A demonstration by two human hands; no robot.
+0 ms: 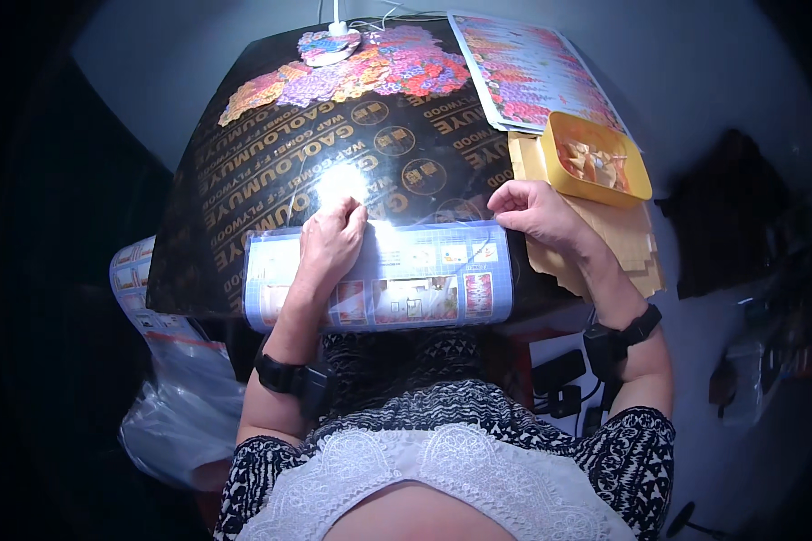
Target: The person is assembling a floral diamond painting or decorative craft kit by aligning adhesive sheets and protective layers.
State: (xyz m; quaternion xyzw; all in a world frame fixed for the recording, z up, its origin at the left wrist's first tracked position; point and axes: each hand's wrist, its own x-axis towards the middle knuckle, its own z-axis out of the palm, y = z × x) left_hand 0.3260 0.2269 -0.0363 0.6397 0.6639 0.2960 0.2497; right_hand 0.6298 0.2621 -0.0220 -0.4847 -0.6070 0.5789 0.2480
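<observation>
A yellow, round-cornered oblong box (576,183) held crumpled tan scraps (595,165); a flat, glossy, film-wrapped blue-and-white package (415,275) with printed pictures lay along the near edge of the black, gold-lettered table (271,185). The left hand (332,239) curled over it, the right hand (543,215) bent by its upper right corner; whether either grip pinched it could not be told

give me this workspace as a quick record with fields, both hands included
left hand: curled over the blue printed package; grip unclear
right hand: bent near the package's upper right corner; contact unclear
package: clear-wrapped, along the near table edge
surface: black plywood tabletop with gold print
far side: multicoloured floral pieces
far right: floral picture sheet
right side: yellow plastic container on brown paper
</observation>
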